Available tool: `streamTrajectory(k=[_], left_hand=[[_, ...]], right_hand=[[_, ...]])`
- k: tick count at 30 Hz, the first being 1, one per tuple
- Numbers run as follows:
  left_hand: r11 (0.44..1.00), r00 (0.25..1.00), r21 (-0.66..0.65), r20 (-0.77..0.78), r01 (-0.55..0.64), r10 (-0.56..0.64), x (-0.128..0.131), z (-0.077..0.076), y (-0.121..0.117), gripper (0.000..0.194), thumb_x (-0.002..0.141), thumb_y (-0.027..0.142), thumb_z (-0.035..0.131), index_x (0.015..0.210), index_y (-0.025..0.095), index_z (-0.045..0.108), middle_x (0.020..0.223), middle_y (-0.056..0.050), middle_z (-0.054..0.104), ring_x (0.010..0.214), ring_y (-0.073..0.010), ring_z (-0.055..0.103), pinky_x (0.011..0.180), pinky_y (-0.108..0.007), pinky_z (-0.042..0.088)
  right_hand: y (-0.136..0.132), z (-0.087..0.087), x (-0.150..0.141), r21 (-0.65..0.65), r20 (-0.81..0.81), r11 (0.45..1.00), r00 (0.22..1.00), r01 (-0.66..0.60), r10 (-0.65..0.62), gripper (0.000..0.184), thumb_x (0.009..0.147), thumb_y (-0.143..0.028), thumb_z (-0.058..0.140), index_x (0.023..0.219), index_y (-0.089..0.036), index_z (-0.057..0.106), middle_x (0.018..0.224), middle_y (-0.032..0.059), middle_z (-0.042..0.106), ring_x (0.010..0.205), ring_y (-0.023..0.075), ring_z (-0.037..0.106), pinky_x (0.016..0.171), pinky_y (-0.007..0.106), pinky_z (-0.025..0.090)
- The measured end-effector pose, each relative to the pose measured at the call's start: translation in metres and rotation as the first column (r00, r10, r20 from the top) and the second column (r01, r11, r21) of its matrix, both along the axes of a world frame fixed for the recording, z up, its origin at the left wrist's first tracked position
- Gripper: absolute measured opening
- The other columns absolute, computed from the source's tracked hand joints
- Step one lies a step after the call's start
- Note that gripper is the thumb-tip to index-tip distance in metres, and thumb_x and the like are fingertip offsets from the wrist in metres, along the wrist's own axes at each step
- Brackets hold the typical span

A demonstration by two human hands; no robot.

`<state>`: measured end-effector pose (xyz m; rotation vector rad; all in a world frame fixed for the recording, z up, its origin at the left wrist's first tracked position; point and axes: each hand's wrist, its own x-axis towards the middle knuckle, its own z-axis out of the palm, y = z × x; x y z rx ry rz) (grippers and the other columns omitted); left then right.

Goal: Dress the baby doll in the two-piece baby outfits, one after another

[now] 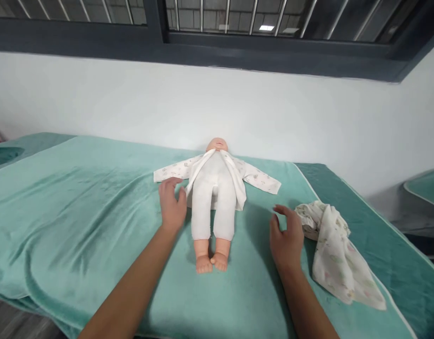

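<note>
A baby doll (215, 188) lies on its back on the green cover, its feet towards me. Its body and legs are white cloth, and its head and feet are skin-coloured. It has on a white printed jacket (261, 179) that hangs open at the front, sleeves spread out to both sides. My left hand (172, 200) is beside the jacket's left edge with fingers apart; I cannot tell whether it touches the cloth. My right hand (287, 235) is held to the right of the doll's legs, fingers apart and holding nothing. Close by it lies a crumpled white printed cloth (335, 254).
The green cover (79, 226) spreads over the bed, with folds on the left. A white wall (132, 103) stands directly behind the doll's head. Above it runs a dark window frame (266, 52) with metal bars. A green padded surface (427, 186) shows at the far right.
</note>
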<state>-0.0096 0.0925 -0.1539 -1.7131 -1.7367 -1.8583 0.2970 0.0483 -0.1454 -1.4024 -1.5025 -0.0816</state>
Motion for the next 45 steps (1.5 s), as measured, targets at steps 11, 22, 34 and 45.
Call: streamTrajectory(k=[11,22,34,45], left_hand=[[0.921,0.937,-0.178,0.102,0.347,-0.334,0.028,0.016,-0.038,0.018,0.091,0.019,0.050,0.093,0.022,0.067,0.098,-0.005,0.071,0.096,-0.0207,0.063,0.089,-0.037,0.050],[0.625,0.605,-0.389,-0.190,0.677,-0.773,0.066,0.113,-0.105,0.050,0.088,0.023,0.067,0.135,0.037,0.059,0.159,-0.004,0.041,0.147,-0.0281,0.039,0.117,-0.047,0.039],[0.835,0.819,-0.041,-0.176,0.549,-0.547,0.029,0.154,-0.125,0.007,0.088,0.017,0.062,0.085,0.022,0.060,0.127,-0.006,0.067,0.120,-0.0256,0.059,0.103,-0.043,0.045],[0.874,0.859,0.370,0.280,0.315,-0.429,0.032,0.247,-0.132,0.033,0.086,0.018,0.070,0.070,0.020,0.041,0.071,0.004,0.046,0.067,-0.0085,0.048,0.062,-0.022,0.040]], right_hand=[[-0.024,0.031,0.102,-0.504,0.512,0.710,0.832,0.491,-0.213,0.054,0.095,-0.045,0.049,0.138,-0.013,0.054,0.131,0.0260,0.061,0.114,0.0419,0.061,0.090,0.050,0.046],[-0.039,0.124,-0.012,-0.554,-0.387,0.571,0.795,-0.606,0.468,0.038,0.081,-0.057,0.071,0.093,-0.020,0.070,0.087,0.0010,0.068,0.077,0.0200,0.057,0.068,0.030,0.045],[-0.040,0.138,-0.052,-0.432,-0.703,0.321,0.537,-0.843,0.466,0.042,0.087,-0.063,0.065,0.092,-0.021,0.071,0.080,0.0005,0.068,0.067,0.0162,0.059,0.063,0.030,0.048],[-0.071,0.208,-0.097,-0.089,-0.422,0.414,0.411,-0.906,0.808,0.033,0.091,-0.055,0.066,0.108,-0.026,0.069,0.119,0.0033,0.067,0.111,0.0209,0.064,0.093,0.036,0.053]])
